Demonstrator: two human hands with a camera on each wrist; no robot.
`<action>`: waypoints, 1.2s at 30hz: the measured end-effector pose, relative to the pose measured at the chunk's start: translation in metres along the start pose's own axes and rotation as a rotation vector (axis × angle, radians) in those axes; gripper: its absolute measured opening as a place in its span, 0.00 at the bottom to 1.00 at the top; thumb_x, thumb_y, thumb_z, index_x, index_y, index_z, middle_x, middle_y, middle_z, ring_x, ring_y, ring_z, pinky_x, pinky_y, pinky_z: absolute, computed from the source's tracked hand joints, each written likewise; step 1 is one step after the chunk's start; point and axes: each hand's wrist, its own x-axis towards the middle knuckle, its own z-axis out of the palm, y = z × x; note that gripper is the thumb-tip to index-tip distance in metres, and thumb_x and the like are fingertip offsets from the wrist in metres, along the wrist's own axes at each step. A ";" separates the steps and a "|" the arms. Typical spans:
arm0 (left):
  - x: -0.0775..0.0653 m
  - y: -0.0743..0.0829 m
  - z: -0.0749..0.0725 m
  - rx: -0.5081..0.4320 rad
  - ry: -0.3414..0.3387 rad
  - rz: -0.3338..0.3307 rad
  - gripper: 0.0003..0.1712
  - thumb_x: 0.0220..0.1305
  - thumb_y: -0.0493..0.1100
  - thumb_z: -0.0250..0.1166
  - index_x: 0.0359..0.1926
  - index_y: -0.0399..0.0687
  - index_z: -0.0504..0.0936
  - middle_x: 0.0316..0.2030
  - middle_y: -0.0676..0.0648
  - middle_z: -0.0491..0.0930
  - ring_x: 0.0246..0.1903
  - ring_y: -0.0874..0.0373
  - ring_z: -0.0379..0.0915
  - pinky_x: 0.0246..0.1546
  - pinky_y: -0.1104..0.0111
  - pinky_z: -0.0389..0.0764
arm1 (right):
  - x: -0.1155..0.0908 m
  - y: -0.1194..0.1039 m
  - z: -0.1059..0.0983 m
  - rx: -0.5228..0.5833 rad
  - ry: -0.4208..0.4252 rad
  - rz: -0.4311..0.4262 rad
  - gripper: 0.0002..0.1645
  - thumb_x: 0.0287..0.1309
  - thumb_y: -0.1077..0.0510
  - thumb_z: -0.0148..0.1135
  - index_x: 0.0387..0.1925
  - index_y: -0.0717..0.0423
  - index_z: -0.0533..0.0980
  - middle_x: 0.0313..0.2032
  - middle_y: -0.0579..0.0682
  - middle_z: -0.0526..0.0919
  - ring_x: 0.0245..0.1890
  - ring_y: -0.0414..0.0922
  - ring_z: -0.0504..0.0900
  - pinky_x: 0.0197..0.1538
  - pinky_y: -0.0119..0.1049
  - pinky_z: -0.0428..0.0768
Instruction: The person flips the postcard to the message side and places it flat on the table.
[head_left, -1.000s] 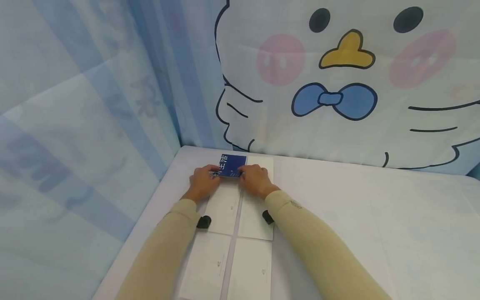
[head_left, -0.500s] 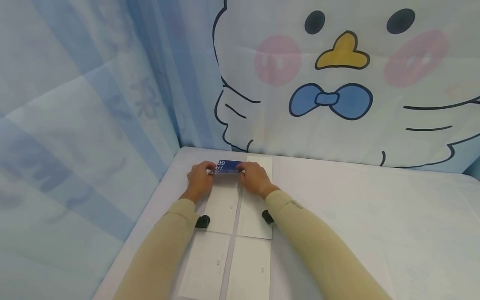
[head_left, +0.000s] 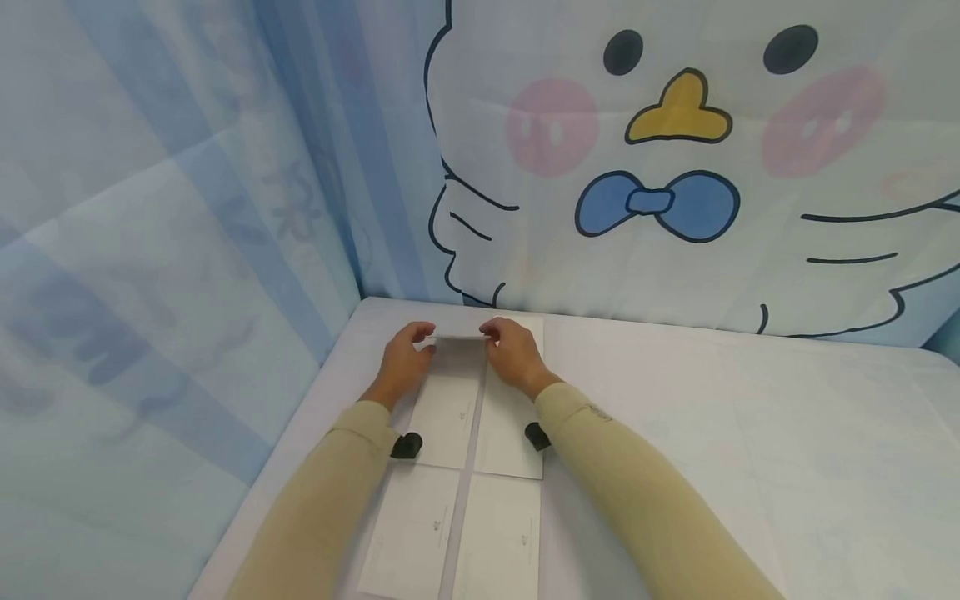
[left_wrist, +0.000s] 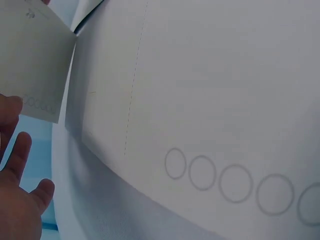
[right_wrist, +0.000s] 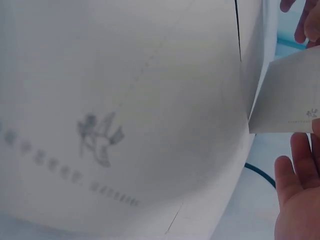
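A postcard [head_left: 459, 337] is held between my two hands at the far end of the table, seen nearly edge-on in the head view. My left hand [head_left: 403, 364] pinches its left edge, and my right hand [head_left: 516, 356] pinches the right one. In the left wrist view, the pale back of this postcard [left_wrist: 35, 65] shows small printed circles. The right wrist view has the same postcard [right_wrist: 287, 97] tilted up from the cards below. Just beneath it lies a white postcard [head_left: 446, 417]; beside that is another postcard [head_left: 510, 437].
Closer to me are a left postcard [head_left: 411, 529] and a right postcard [head_left: 497, 537], lying flat with a narrow gap between them. The white table [head_left: 735, 442] meets a cartoon-printed curtain [head_left: 555, 258] behind and a blue curtain [head_left: 187, 250] at left.
The held postcard's blue printed face showed earlier. It has tilted until only a thin edge is seen, and both hands still grip it in about the same place.
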 end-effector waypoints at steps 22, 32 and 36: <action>-0.003 0.014 -0.006 -0.175 0.093 -0.025 0.16 0.69 0.34 0.59 0.55 0.38 0.69 0.49 0.36 0.77 0.51 0.42 0.74 0.56 0.53 0.74 | -0.001 -0.007 0.000 0.214 0.246 -0.028 0.14 0.68 0.61 0.58 0.52 0.62 0.73 0.45 0.56 0.82 0.46 0.51 0.81 0.51 0.43 0.82; -0.004 0.017 -0.006 -0.151 0.106 -0.014 0.14 0.69 0.36 0.60 0.54 0.38 0.80 0.50 0.39 0.80 0.49 0.46 0.76 0.50 0.57 0.78 | -0.003 -0.004 0.002 0.094 0.230 -0.103 0.19 0.67 0.61 0.58 0.57 0.64 0.78 0.54 0.59 0.78 0.50 0.51 0.82 0.56 0.43 0.79; -0.002 0.017 -0.006 -0.106 0.081 -0.024 0.20 0.69 0.37 0.60 0.61 0.40 0.78 0.57 0.41 0.77 0.51 0.48 0.74 0.51 0.57 0.78 | -0.002 -0.006 0.002 0.086 0.186 -0.102 0.22 0.67 0.61 0.58 0.60 0.64 0.75 0.57 0.59 0.75 0.51 0.51 0.82 0.56 0.43 0.79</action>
